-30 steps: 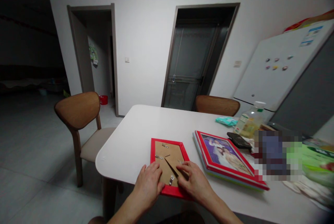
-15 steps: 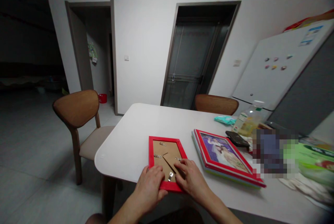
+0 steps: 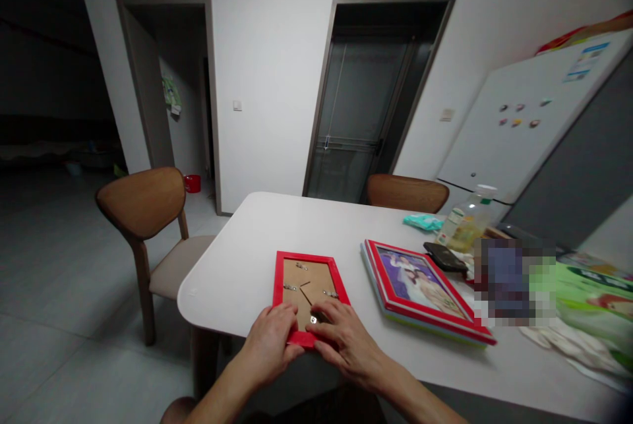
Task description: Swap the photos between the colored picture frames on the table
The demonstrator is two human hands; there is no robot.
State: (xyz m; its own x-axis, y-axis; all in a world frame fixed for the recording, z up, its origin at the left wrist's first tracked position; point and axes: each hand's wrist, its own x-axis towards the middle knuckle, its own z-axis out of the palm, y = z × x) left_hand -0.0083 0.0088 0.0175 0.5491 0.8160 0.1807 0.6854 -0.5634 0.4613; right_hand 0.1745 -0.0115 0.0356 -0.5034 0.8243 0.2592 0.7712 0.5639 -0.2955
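Observation:
A red picture frame [image 3: 341,277] lies face down on the table's near edge, its brown backboard [image 3: 316,273] showing. Several small metal clips sit around the board, and a narrow stand flap is cut in its middle. My left hand [image 3: 271,338] is closed on the frame's lower left corner, thumb along the bottom edge. With curled fingers my right hand [image 3: 349,341] holds the lower right corner, its fingertips at the bottom metal clip [image 3: 313,320]. To the right lies a stack of frames, a red one with a photo [image 3: 420,282] on top.
The white table [image 3: 222,272] also bears a black phone [image 3: 445,259], a plastic bottle [image 3: 467,219], a teal packet [image 3: 422,222] and a green bag [image 3: 583,299]. Wooden chairs stand at the left [image 3: 143,203] and far side [image 3: 408,193]. A fridge [image 3: 494,140] is at the right.
My right hand's fingers have shifted from the right side of the backboard down to the bottom clip. My left hand still holds the lower left corner. The view has shifted slightly.

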